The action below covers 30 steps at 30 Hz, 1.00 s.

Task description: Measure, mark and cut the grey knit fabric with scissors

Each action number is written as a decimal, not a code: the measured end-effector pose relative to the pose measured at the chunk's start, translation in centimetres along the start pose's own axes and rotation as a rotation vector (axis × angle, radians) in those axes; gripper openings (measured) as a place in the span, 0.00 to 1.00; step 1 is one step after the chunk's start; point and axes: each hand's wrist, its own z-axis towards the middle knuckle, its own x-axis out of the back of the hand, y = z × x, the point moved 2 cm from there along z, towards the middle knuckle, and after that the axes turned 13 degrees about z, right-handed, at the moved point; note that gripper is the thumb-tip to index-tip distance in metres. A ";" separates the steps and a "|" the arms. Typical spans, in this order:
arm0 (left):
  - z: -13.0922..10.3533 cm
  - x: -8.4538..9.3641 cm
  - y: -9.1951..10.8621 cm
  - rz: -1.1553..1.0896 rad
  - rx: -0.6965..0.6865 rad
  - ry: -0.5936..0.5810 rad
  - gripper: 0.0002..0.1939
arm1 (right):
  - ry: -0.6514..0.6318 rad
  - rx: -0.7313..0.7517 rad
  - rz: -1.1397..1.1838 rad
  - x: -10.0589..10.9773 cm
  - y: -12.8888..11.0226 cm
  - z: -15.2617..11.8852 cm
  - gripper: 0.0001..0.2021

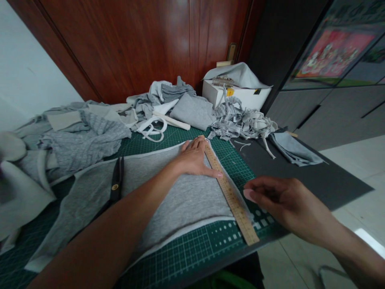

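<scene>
A piece of grey knit fabric with pale edges lies flat on a green cutting mat. Across its right end runs a wooden ruler, its near end reaching past the fabric. My left hand rests open on the fabric, fingers at the ruler's far end and thumb touching its middle. To the right of the ruler, my right hand is closed in a pinch on a small flat pale-pink piece of tailor's chalk, apart from the fabric. Black-bladed scissors lie on the fabric, partly hidden by my left forearm.
Grey cloth heaps cover the table's left and back. A white box stands behind tangled fabric strips. Folded grey cloth lies on the dark tabletop at right. A wooden door rises behind.
</scene>
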 end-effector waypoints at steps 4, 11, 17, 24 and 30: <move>0.0 0.0 0.0 -0.002 -0.001 0.020 0.72 | -0.007 0.038 0.020 -0.5 0.8 2.2 0.14; 0.0 0.0 0.0 -0.010 0.001 0.024 0.68 | 0.022 0.120 -0.001 -1.4 0.7 3.2 0.07; 0.0 -0.1 -0.1 0.024 -0.001 0.029 0.68 | -0.018 0.162 -0.066 -1.9 0.1 3.2 0.08; 0.1 -0.2 -0.2 0.017 -0.003 0.027 0.69 | -0.116 0.092 -0.055 -1.8 0.3 0.3 0.13; -0.1 0.1 0.0 0.016 0.008 0.009 0.69 | -0.178 0.021 -0.033 -2.0 0.8 -2.5 0.17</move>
